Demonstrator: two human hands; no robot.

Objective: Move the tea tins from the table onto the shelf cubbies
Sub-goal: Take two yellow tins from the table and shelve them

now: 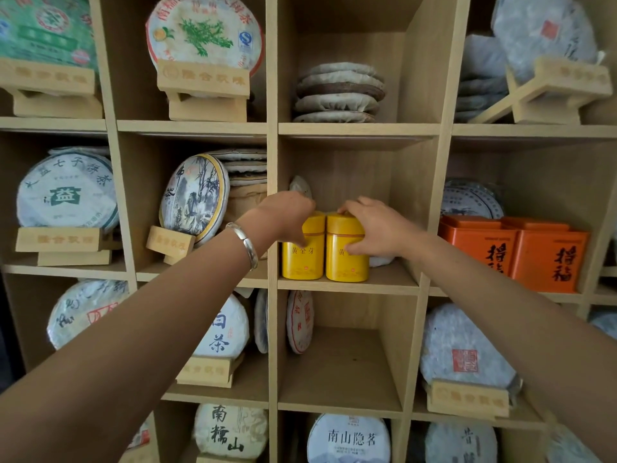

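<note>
Shelf: pale wooden shelf [347,130] of square cubbies fills the view; I face the middle cubby of the middle row.
Yellow tins: left yellow tin [302,250] and right yellow tin [345,252] stand upright on the cubby floor at its front edge, sides touching, labels facing me.
Left hand: my left hand [283,217] is on the left yellow tin; fingers curled over its lid, thumb down the front face. A silver bracelet [245,243] sits on that wrist.
Right hand: my right hand [374,228] grips the right yellow tin; fingers curled over the lid, thumb pressed on the front label.
Behind tins: a paper-wrapped tea cake [300,187] leans at the cubby's left rear, mostly hidden.
Neighbour cubby, right: two orange tins [521,253] side by side at the front.
Cubby above: stack of wrapped cakes [339,93] lying flat.
Cubby left: bamboo-painted cake [193,197] tilted on a wooden stand [170,242].
Cubby below: one red-printed cake [299,320] leaning against the left wall.
</note>
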